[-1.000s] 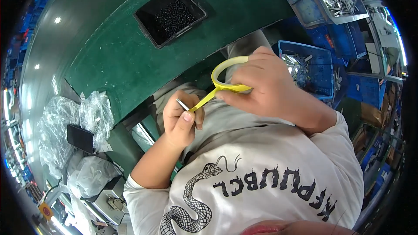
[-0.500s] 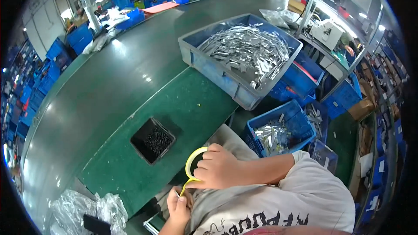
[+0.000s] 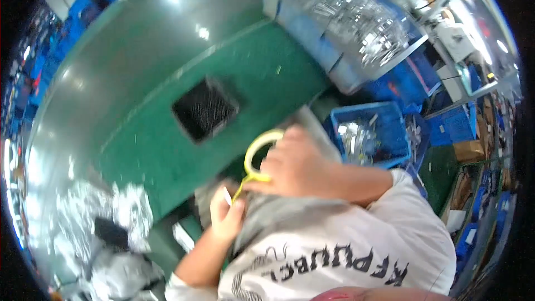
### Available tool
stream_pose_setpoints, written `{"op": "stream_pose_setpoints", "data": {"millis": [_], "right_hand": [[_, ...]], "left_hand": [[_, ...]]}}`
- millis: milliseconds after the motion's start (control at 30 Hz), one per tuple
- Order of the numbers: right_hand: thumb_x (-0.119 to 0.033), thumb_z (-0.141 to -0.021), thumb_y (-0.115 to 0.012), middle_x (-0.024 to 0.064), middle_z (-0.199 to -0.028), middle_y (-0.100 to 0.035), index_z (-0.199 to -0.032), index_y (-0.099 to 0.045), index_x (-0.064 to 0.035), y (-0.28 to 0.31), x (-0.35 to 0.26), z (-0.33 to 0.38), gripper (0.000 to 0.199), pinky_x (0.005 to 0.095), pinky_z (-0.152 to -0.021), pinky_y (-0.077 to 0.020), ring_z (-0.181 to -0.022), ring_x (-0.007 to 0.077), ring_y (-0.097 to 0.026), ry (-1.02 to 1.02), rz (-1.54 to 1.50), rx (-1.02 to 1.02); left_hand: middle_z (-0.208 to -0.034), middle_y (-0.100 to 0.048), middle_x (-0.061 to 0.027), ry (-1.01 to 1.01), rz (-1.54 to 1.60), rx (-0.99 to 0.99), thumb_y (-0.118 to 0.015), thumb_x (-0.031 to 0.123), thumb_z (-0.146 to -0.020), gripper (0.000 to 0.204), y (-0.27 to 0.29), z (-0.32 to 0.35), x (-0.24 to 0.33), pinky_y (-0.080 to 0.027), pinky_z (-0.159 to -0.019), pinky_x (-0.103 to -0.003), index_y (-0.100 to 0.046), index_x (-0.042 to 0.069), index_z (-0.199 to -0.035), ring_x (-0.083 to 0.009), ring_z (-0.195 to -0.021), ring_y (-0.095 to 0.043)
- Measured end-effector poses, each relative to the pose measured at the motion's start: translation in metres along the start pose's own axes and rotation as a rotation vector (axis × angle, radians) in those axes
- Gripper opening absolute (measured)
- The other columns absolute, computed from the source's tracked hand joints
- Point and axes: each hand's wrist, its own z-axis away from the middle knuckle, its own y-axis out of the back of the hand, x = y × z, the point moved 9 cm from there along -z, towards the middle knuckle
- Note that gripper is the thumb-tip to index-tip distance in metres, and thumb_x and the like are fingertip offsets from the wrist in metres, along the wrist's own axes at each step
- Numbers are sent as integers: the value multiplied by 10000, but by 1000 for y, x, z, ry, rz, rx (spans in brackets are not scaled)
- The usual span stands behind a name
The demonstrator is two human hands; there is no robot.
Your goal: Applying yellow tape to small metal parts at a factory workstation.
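Note:
My right hand [image 3: 298, 161] is closed around a roll of yellow tape [image 3: 251, 153], held over my lap beside the bench's near edge. From the roll a short strip of tape [image 3: 241, 188] runs down to my left hand [image 3: 227, 214]. There the thumb and fingers pinch its free end, together with a small whitish piece [image 3: 227, 195] whose kind is too blurred to tell. Ahead of both hands, a black square bin [image 3: 184, 121] of small dark parts stands on the green bench top [image 3: 153, 159].
A large grey-blue crate [image 3: 312, 36] heaped with shiny metal strips stands at the far right. Below it is a blue basket [image 3: 405, 144] holding loose pieces. Clear plastic bags [image 3: 131, 203] and a dark flat object [image 3: 110, 231] lie at the lower left.
The whole view has tipped downward, so bench, bin and crates appear higher in the picture, with some blur. Both hands keep their hold on the tape.

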Motion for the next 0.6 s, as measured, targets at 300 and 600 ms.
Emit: {"op": "stream_pose_setpoints", "data": {"millis": [300, 600], "right_hand": [[-400, -570, -878, -5, -571, -399, -579, -431, -149, -3, 4, 1, 513, 336, -578, -323, -529, 192, -404, -13, -47, 33], [-391, -580, -877, -10, -573, -396, -579, -428, -154, -8, 2, 4, 507, 335, -590, -324, -541, 193, -410, -46, -75, 11]], "left_hand": [[-602, -442, -44, -13, 49, -84, -606, 311, -956, 341, -4, -2, 1, -336, -429, -251, -403, 64, -839, -101, -465, -374], [-646, -443, -41, -92, -112, -140, -543, 373, -984, 373, -6, 3, 5, -366, -476, -252, -407, 49, -858, -105, -521, -412]]}}
